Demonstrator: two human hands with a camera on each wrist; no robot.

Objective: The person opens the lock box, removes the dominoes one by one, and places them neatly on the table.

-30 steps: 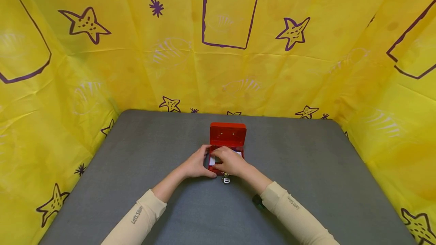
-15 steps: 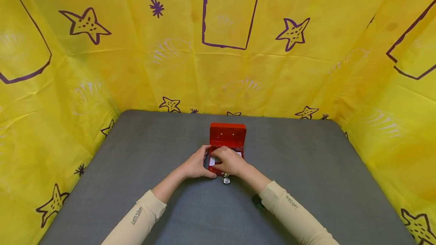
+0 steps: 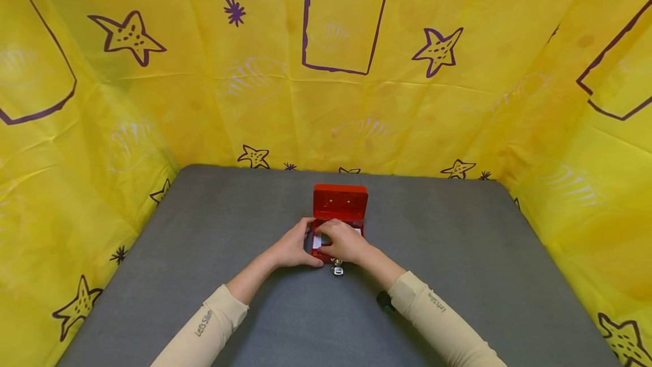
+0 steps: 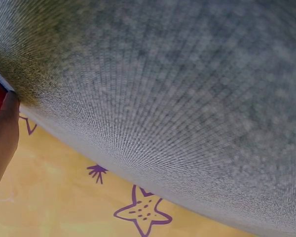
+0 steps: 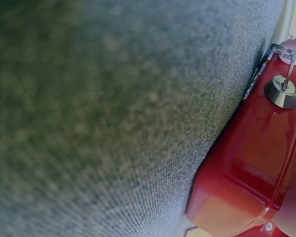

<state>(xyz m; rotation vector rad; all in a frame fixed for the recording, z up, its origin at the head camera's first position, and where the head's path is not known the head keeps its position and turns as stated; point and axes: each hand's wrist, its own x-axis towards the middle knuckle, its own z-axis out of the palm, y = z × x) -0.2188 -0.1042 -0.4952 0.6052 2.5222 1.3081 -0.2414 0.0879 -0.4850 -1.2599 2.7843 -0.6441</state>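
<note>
– How was the working area bounded?
– Yellow cloth [image 3: 193, 112] was hung along the left, far and right sides, printed with purple stars. Within it the grey table [image 3: 433, 254] was laid out, its far corners rounded.
– And where had the red box [image 5: 256, 153] been placed?
– Near the middle of the table, well apart from both side edges. Its lid [image 3: 340, 203] was raised at the back, and bare grey surface was spread widely to either side.
– How were the hands positioned?
– The box's left side was grasped by the left hand [image 3: 297, 246], thumb at the front corner, fingers toward the rear. The right hand [image 3: 347, 242] was held over the box, its fingers bent inside the rim; whether anything was gripped there could not be told.
– Anything smaller?
– A white piece [image 3: 317, 240] was seen inside, beside the right fingers. On the front wall, a key [image 5: 290, 69] was fitted in the lock [image 5: 282, 94].
</note>
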